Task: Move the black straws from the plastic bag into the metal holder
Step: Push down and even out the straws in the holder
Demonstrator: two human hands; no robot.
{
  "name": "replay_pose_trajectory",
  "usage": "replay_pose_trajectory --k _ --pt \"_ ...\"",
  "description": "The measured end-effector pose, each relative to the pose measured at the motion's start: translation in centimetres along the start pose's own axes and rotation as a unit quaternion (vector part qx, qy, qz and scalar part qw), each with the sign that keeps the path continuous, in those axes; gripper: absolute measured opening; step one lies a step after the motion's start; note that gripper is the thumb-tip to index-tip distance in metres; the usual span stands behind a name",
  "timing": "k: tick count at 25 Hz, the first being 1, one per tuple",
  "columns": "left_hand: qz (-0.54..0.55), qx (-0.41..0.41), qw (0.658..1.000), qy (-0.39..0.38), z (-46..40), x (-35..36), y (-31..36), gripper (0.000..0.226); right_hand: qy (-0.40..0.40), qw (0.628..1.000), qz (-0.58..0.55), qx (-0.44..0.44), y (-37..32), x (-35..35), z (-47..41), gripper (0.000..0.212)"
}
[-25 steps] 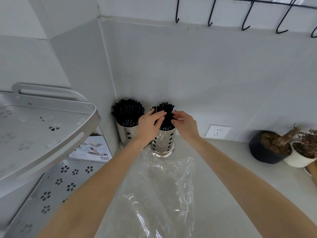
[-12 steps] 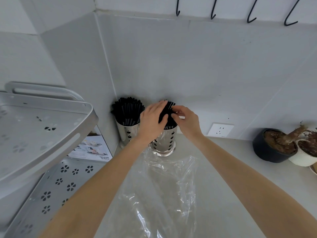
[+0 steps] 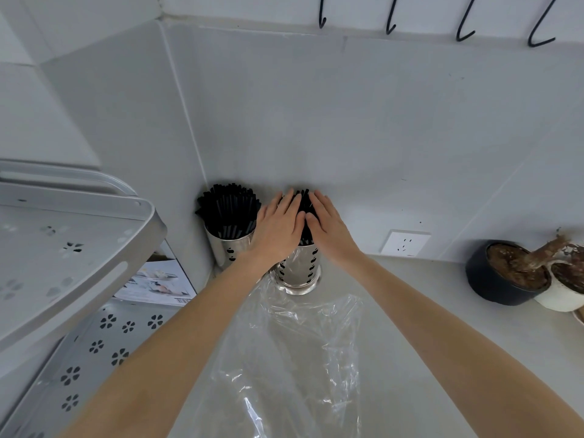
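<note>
Both hands, left (image 3: 278,227) and right (image 3: 328,229), lie flat, fingers straight, on the black straws (image 3: 304,202) standing in the metal holder (image 3: 298,270) near the counter's back-left corner; the straws look light and springy, best gathered as a bundle.

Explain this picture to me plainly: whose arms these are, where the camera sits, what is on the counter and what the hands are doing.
No machine here: a person wears a camera on the head, looking down at their own bare arms. The left hand and right hand lie flat, fingers straight, on a bunch of black straws standing in a perforated metal holder. Neither hand grips anything. A second holder, also full of straws, stands beside it in the corner. A clear plastic bag lies on the counter in front of the holders. At right are two plant pots; at left, a metal rack.
</note>
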State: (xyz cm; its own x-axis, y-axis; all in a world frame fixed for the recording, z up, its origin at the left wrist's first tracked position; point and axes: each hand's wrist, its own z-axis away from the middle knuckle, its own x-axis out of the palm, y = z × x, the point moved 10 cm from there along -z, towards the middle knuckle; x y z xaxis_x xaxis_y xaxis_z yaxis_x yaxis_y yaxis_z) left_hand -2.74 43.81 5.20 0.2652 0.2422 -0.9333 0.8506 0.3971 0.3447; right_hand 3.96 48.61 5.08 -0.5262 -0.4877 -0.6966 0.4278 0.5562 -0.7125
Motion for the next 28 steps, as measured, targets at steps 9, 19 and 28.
replay_pose_trajectory --k 9,19,28 --pt "0.018 0.0 1.0 0.021 1.1 -1.5 -0.6 0.045 0.001 0.999 -0.05 -0.012 -0.9 -0.8 0.9 0.054" --pt "0.105 0.024 0.989 0.105 6.9 -5.2 -0.8 0.035 0.033 0.999 -0.04 -0.001 -1.2 -1.9 5.6 0.051" --pt "0.109 -0.067 0.992 0.004 14.3 0.4 -3.2 0.045 0.024 0.998 -0.027 0.042 1.1 -0.7 12.6 0.047"
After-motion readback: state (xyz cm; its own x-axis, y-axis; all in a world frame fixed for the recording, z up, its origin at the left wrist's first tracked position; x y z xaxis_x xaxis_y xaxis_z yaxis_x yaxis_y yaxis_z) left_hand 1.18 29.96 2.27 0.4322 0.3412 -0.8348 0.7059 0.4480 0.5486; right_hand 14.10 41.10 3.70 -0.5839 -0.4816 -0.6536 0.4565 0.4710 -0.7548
